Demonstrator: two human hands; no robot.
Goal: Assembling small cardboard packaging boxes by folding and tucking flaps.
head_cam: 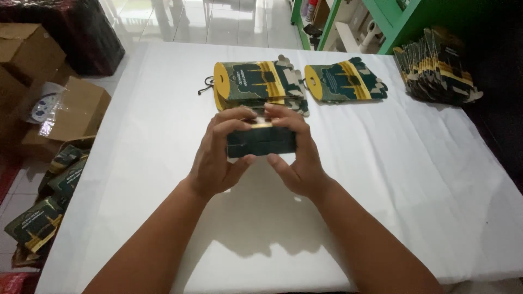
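Both my hands hold one small dark green folded box point(261, 142) above the white table point(414, 179). My left hand point(220, 152) grips its left end, thumb under and fingers over the top. My right hand point(294, 155) grips the right end the same way. Just beyond the box lies a stack of flat green-and-yellow printed cartons point(256, 81). A second, thinner stack of flat cartons point(343, 81) lies to its right.
A fanned pile of the same flat cartons point(438, 68) sits at the table's far right corner. Brown cardboard boxes point(60, 103) and several finished green boxes point(46, 207) are on the floor at left. Green shelving point(392, 22) stands behind the table.
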